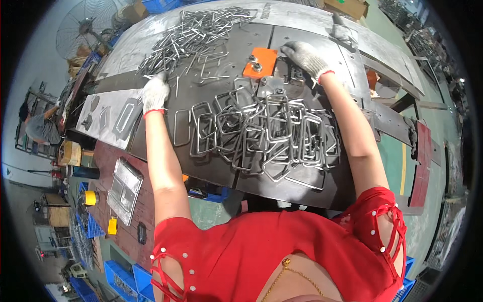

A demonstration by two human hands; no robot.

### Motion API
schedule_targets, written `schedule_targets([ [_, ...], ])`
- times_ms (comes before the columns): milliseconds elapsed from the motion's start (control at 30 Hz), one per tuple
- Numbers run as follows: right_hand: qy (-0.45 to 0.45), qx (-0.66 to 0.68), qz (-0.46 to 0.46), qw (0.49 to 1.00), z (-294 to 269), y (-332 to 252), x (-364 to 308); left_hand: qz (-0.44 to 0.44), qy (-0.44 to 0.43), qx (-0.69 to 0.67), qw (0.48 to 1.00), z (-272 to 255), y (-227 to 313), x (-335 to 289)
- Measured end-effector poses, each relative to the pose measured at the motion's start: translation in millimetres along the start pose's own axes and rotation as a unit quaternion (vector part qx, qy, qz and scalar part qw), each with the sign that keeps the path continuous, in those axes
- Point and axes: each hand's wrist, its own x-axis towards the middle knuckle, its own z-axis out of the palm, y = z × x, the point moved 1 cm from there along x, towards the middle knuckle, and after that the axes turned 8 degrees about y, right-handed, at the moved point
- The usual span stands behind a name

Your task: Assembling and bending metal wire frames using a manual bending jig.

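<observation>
At the head view's far left, I logged the left hand (pixel 156 92) beside the metal rods (pixel 186 39); the right hand (pixel 306 58) was just right of the orange plate (pixel 261 61). I could not tell either grip. Wire frames (pixel 277 136) lay heaped nearer.

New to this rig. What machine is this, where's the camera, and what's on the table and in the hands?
No robot here: it's a person working in white gloves with red cuffs. The single view comes from a wide fisheye camera on their head, looking down, so straight edges bend near the rim. On the dark metal table lie a heap of rectangular wire loops and, farther off, a pile of metal rods. The left hand is by the rods, the right hand near an orange plate. I can't tell whether either grips anything.
</observation>
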Motion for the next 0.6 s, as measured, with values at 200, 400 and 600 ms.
schedule_targets([
  [200, -0.083, -0.051, 0.007, 0.995, -2.2, -16.2, 10.5, 0.064, 0.051, 0.023, 0.996, 6.7, -7.1, 5.1],
  [400, -0.160, -0.008, 0.122, 0.979, 2.7, -22.2, 20.9, 0.048, 0.130, -0.101, 0.985, -17.1, 16.4, 6.9],
  [600, -0.170, -0.044, 0.066, 0.982, 11.6, -21.1, 28.2, 0.021, 0.246, -0.233, 0.940, -5.6, 7.0, 17.5],
])
